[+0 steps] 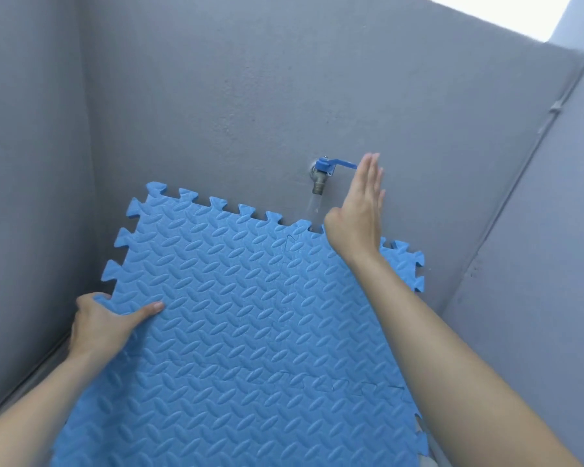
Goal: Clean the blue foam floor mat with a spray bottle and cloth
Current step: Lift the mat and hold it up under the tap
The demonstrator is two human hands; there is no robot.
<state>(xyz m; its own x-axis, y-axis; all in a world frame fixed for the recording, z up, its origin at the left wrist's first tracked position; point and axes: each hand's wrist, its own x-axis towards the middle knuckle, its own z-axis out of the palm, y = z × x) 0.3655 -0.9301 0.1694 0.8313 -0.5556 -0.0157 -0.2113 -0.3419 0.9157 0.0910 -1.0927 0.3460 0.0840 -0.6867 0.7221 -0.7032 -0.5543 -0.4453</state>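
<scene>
Two hands are in my view. The left hand (106, 323) grips the left edge of the blue foam mat (250, 315), thumb on top, holding it tilted against the grey wall (216, 96) under the tap (321, 176). The right hand (359, 210) is flat, fingers straight, holding nothing, beside the tap's blue lever (343, 163). Water (314, 207) runs onto the mat's top edge.

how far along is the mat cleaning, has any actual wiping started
No wiping visible: no spray bottle or cloth is in view. In hand: the left hand grips the blue foam mat by its edge, holding it up under the wall tap, where water runs. The right hand is open by the tap's blue lever. Spraying and wiping look left.
</scene>
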